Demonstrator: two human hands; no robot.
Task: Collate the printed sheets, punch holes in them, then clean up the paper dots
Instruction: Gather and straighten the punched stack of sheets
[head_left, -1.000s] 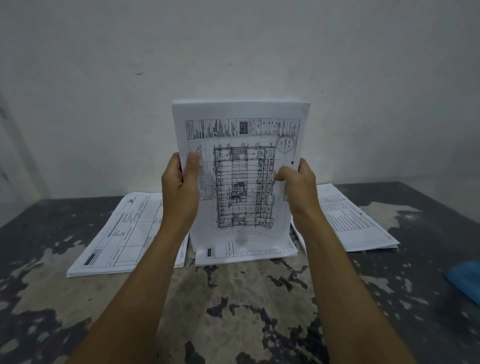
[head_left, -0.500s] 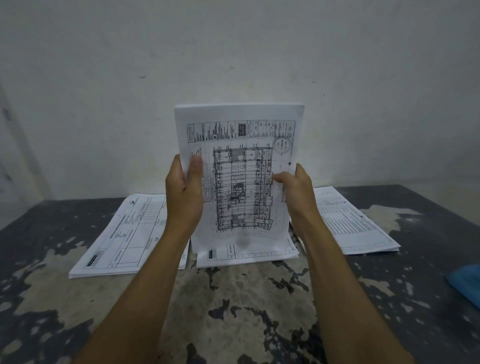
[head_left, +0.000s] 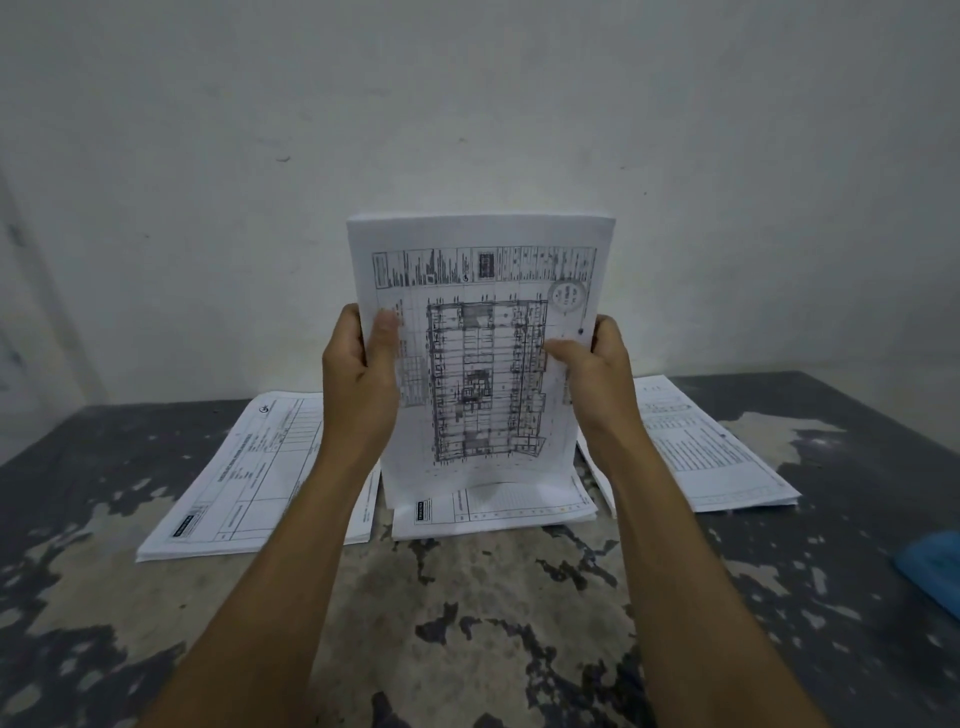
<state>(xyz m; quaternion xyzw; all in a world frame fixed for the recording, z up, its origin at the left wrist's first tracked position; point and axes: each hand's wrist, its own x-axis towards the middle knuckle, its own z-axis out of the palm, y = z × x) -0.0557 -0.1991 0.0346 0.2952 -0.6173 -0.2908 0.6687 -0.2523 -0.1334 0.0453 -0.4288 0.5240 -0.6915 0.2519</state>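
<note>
Above the middle of the worn table (head_left: 483, 623), you held a bundle of printed sheets (head_left: 483, 364) upright, its front page showing a floor plan with a title strip along the top. Your left hand (head_left: 358, 384) gripped the bundle's left edge, thumb pressed flat on the front page and the fingers wrapped out of sight behind it. Your right hand (head_left: 597, 384) gripped the right edge the same way, thumb laid across the drawing, fingers hidden behind the paper. The bundle's bottom edge stood on or just above a middle stack (head_left: 493, 512) lying flat on the table; the contact could not be made out. A left stack (head_left: 244, 478) of form pages lay angled beside your left forearm, and a right stack (head_left: 711, 457) lay angled beyond your right forearm, both flat on the table. A blue object (head_left: 935, 571) sat at the table's right edge, cut off by the frame. A pale wall (head_left: 467, 130) rose behind the table.
</note>
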